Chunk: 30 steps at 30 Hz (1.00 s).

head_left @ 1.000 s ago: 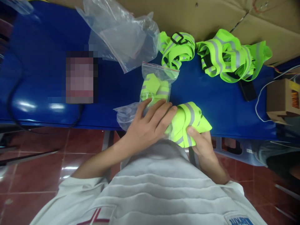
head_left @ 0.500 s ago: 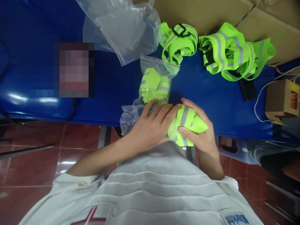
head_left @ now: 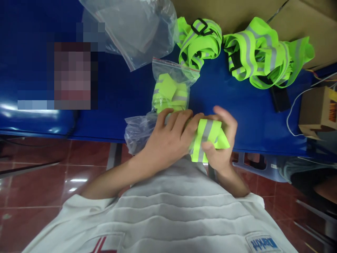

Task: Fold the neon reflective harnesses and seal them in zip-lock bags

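Note:
A folded bundle of neon yellow-green reflective strap (head_left: 206,138) is in my right hand (head_left: 221,160), the thumb pressed on its near face and the fingers behind it. My left hand (head_left: 171,138) curls over a crumpled clear plastic bag (head_left: 139,131) and meets the bundle's left end. Thin film shows at that end, but my left fingers hide how far the bag covers it. Just beyond my left knuckles lies a clear zip bag (head_left: 168,89) with another folded reflective strap inside.
Two loose heaps of reflective straps, a buckled one (head_left: 202,42) and a larger one (head_left: 263,56), lie at the back by cardboard. Empty plastic bags (head_left: 139,31) lie back left. At right are a dark phone-like object (head_left: 280,98), a small cardboard box (head_left: 317,110) and a white cable.
The bundle has turned slightly and shifted a little left with my right hand, whose index finger now lifts away from it. My left hand keeps its hold. The whole view has shifted slightly.

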Tool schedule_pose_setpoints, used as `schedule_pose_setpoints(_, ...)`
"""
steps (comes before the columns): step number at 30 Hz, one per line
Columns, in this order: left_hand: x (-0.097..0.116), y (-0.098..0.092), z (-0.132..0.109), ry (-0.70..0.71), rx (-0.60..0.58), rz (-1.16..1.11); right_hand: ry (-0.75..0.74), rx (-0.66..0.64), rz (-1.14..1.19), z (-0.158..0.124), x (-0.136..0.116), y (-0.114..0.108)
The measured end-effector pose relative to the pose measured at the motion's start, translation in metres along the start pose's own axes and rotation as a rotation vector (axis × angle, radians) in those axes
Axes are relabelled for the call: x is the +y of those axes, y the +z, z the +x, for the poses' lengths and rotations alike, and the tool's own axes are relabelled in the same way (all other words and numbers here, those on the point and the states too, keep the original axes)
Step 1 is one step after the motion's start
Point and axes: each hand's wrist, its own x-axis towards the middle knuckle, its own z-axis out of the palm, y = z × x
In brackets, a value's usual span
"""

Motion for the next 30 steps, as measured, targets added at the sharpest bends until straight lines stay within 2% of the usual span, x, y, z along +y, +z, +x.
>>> schedule_pose_setpoints(4,-0.003,-0.001,-0.001,0.016,0.019,-0.029,-0.012,0.073,-0.033,0.002,0.002,0.001)
schedule_pose_setpoints(7,-0.005,-0.003,0.001,0.013,0.0,-0.053,0.054,0.11,-0.034,0.001,0.0,0.002)
schedule_pose_setpoints(10,-0.006,-0.004,0.003,0.007,-0.007,-0.074,0.064,0.096,-0.048,0.0,-0.004,0.001)
schedule_pose_setpoints(15,-0.004,0.001,0.005,-0.044,-0.009,-0.108,-0.015,-0.018,-0.076,0.006,-0.008,-0.003)
schedule_pose_setpoints(18,-0.002,0.0,0.004,-0.089,-0.024,-0.111,0.018,-0.002,-0.069,0.014,-0.007,-0.005)
schedule_pose_setpoints(20,-0.003,-0.004,0.005,-0.101,-0.049,-0.142,0.039,0.014,-0.044,0.019,-0.006,-0.005)
schedule_pose_setpoints(25,-0.013,-0.022,0.008,-0.028,-0.202,-0.276,0.044,0.096,-0.103,0.023,-0.002,-0.005)
schedule_pose_setpoints(27,-0.017,-0.024,0.007,-0.066,-0.218,-0.297,0.064,0.07,-0.092,0.022,0.001,-0.006)
schedule_pose_setpoints(30,-0.019,-0.018,0.005,-0.113,-0.166,-0.275,0.145,-0.027,0.02,0.019,0.006,-0.007)
